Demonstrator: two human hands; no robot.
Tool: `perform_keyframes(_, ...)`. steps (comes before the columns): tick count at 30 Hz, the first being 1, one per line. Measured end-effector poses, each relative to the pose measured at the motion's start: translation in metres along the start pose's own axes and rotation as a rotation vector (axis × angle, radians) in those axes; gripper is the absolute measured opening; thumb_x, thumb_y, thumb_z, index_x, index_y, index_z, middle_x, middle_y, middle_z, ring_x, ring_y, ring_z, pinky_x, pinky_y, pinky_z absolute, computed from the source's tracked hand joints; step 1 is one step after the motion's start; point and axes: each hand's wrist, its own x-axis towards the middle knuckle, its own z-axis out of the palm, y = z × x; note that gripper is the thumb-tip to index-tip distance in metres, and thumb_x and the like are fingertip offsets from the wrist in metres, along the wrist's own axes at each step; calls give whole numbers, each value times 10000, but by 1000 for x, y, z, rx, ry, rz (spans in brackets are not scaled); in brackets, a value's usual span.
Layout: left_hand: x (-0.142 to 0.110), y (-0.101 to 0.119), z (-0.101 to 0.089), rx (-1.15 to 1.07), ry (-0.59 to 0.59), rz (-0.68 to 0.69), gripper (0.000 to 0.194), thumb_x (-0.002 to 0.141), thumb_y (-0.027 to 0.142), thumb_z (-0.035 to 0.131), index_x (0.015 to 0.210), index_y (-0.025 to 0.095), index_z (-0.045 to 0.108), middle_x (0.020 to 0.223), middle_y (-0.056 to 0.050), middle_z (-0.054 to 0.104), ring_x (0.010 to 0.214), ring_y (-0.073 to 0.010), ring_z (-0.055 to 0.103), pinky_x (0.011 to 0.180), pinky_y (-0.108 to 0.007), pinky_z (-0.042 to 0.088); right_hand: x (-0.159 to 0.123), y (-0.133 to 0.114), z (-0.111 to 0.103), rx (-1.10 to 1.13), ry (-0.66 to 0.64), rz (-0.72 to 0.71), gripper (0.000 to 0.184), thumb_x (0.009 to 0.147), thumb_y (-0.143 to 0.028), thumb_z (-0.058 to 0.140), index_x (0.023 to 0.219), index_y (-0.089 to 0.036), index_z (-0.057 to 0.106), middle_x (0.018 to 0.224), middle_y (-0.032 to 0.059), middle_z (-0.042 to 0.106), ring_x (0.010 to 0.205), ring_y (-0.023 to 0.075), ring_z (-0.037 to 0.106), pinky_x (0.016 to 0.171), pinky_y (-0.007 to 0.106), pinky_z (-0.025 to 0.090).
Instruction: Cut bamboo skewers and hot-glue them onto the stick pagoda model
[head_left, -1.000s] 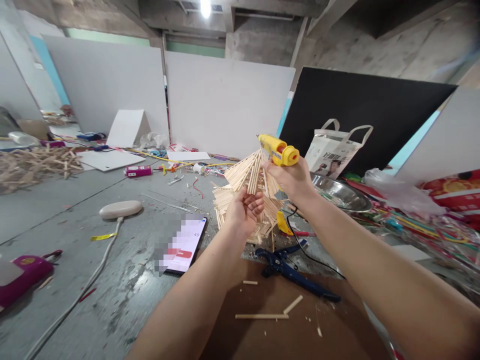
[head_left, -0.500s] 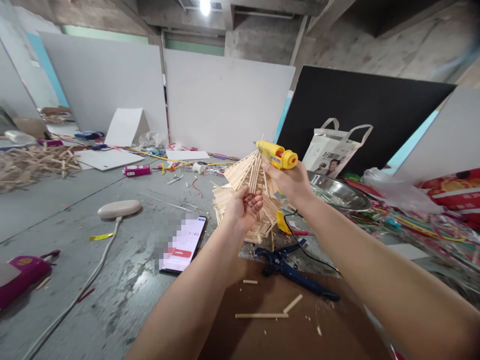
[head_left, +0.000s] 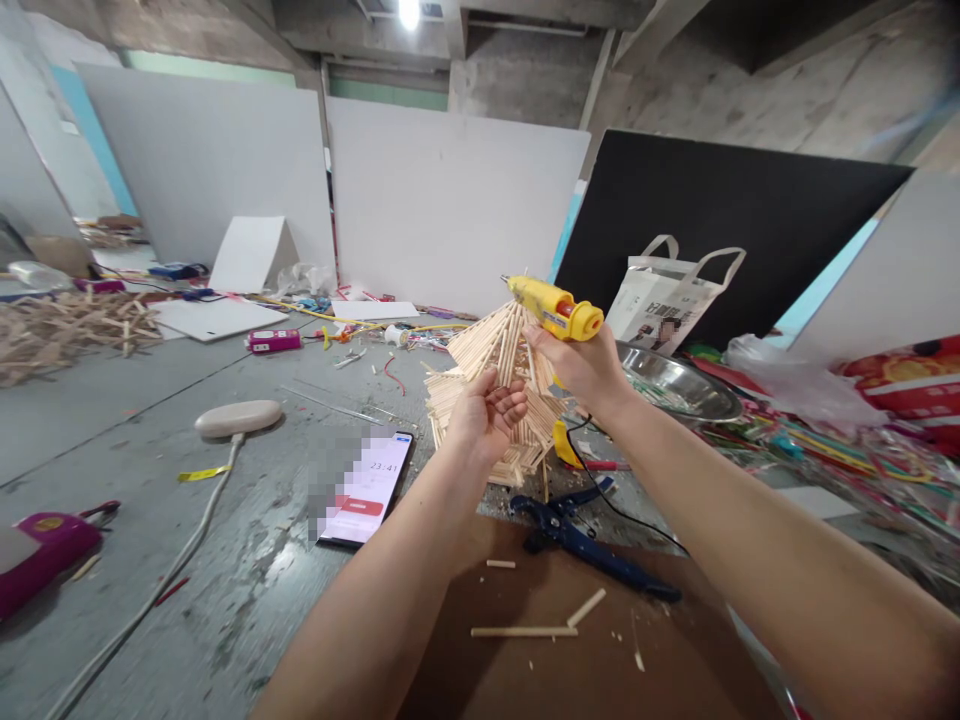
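My right hand (head_left: 589, 365) is wrapped around a yellow glue gun (head_left: 551, 303), its nozzle pointing left above the peak of a model built of thin wooden sticks (head_left: 480, 340). The model has a sloping, roof-like top over wider layers of sticks. At the lower ends of the top sticks is my left hand (head_left: 491, 412), fingers curled, thumb and forefinger pinched on a wooden stick (head_left: 506, 365). My hands and forearms hide part of the model. Blue cutters (head_left: 585, 540) with spread handles lie below it, on the edge of a brown board (head_left: 600, 660).
A phone (head_left: 367, 495) lies left of my left forearm. Nearby are a white corded device (head_left: 238, 418) and a purple tool (head_left: 45, 555). A metal bowl (head_left: 712, 395), a white bag (head_left: 660, 300) and plastic-wrapped sticks stand or lie to the right. The glue gun's black cord trails below my right forearm.
The glue gun's nozzle has shifted slightly left, and its rear end slightly right and down, with my right hand. My left hand has hardly moved.
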Motion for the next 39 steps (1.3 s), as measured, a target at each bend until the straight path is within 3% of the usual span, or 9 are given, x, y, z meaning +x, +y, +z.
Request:
perform_keyframes(7,1,1,-2,47,-9,-8,221,783,192,447,595,102,520,489,-44,577,371,-75,521,392,-161,442,9,-24,7,34,-182,-94,102,688,-279,545,734,-195,581,715,-5,584,779,175,550,683,330,464)
perform_keyframes(12,1,2,-2,50,-4,-14,234,790,186,440,581,106,508,503,-49,586,376,-71,522,387,-152,430,15,-24,9,-139,-255,-219,88,697,-240,524,757,-203,576,715,-5,560,787,180,540,736,362,439)
perform_keyframes(16,0,2,-1,58,8,-22,239,795,196,441,598,91,527,501,-50,582,384,-69,525,393,-151,431,17,-22,8,-264,-297,-237,71,682,-245,523,684,-187,565,692,7,561,794,208,544,770,398,414)
perform_keyframes(20,0,3,-1,65,-4,-24,237,802,190,429,615,88,532,489,-43,578,371,-67,521,391,-150,433,15,-23,10,-272,-282,-181,149,723,-308,483,685,-184,555,691,14,569,753,188,553,733,362,436)
perform_keyframes(30,-2,3,0,79,5,-23,208,790,186,436,621,98,520,496,-40,580,378,-68,521,394,-152,435,13,-26,11,-222,-241,-122,110,691,-284,530,675,-184,570,663,16,565,725,183,551,709,345,432)
perform_keyframes(35,-1,3,-2,99,3,-3,187,775,210,437,628,113,500,535,-54,604,386,-84,534,399,-173,432,10,-26,10,-80,-209,-91,129,682,-295,546,662,-169,564,660,17,580,701,173,554,688,335,447)
perform_keyframes(39,-7,1,-3,165,2,-40,252,765,342,414,644,130,476,605,-83,623,402,-131,550,386,-231,414,-1,-33,-4,111,-116,-3,118,679,-286,564,691,-169,567,707,16,599,717,163,565,671,313,468)
